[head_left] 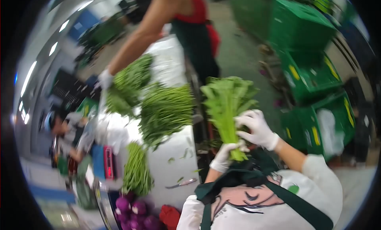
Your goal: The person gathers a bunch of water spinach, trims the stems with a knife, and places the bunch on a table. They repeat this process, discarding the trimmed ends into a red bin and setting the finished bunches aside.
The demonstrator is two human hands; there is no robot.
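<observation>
A bunch of leafy greens (228, 107) stands upright in front of my apron, leaves at the top and pale stalks below. My left hand (224, 156), in a white glove, is closed around the stalk ends at the bottom. My right hand (256, 128), also gloved, presses bent fingers and thumb against the right side of the bunch, partway up; the exact grip of its fingertips is partly hidden. To the left, a large pile of green stems (166, 113) lies on the metal table (170, 190). Nearer to me on that table is a small knife (181, 184).
A smaller green bunch (137, 170) lies near a scale with a red display (108, 162). Purple onions (137, 212) and a red cloth (170, 217) sit at the near end. Across, a co-worker's gloved hand (105, 80) touches more greens. Green crates (313, 75) stand right.
</observation>
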